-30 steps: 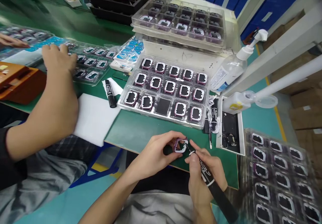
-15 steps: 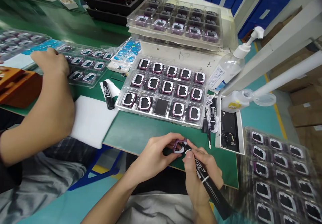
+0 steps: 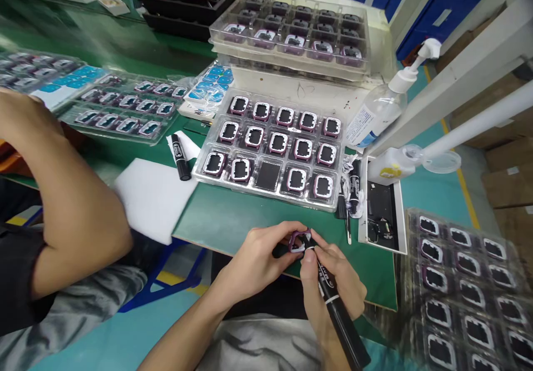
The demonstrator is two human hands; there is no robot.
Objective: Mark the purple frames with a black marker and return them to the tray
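Between the fingertips of my left hand (image 3: 260, 257) is a small purple watch-case frame (image 3: 295, 242) with a white inner rim. My right hand (image 3: 335, 276) grips a black marker pen (image 3: 339, 312), its tip end at the inside of the frame and its thick end slanting down to the right. The exact contact of the tip is hidden by my fingers. Just beyond my hands lies a clear plastic tray (image 3: 250, 189) of similar purple-and-white frames; one pocket (image 3: 267, 176) in its front row holds no frame.
Right of the tray lie another marker (image 3: 354, 185), tweezers (image 3: 348, 229) and a white box (image 3: 402, 232), with pump bottle (image 3: 381, 110) behind. A further tray (image 3: 452, 260) stands low at right. White foam sheet (image 3: 152, 199) and a co-worker's arm (image 3: 75, 204) are at left.
The marker has swung slightly, its thick end now further left and lower. My left hand keeps its hold on the frame. The co-worker's hand has moved left, away from their tray.
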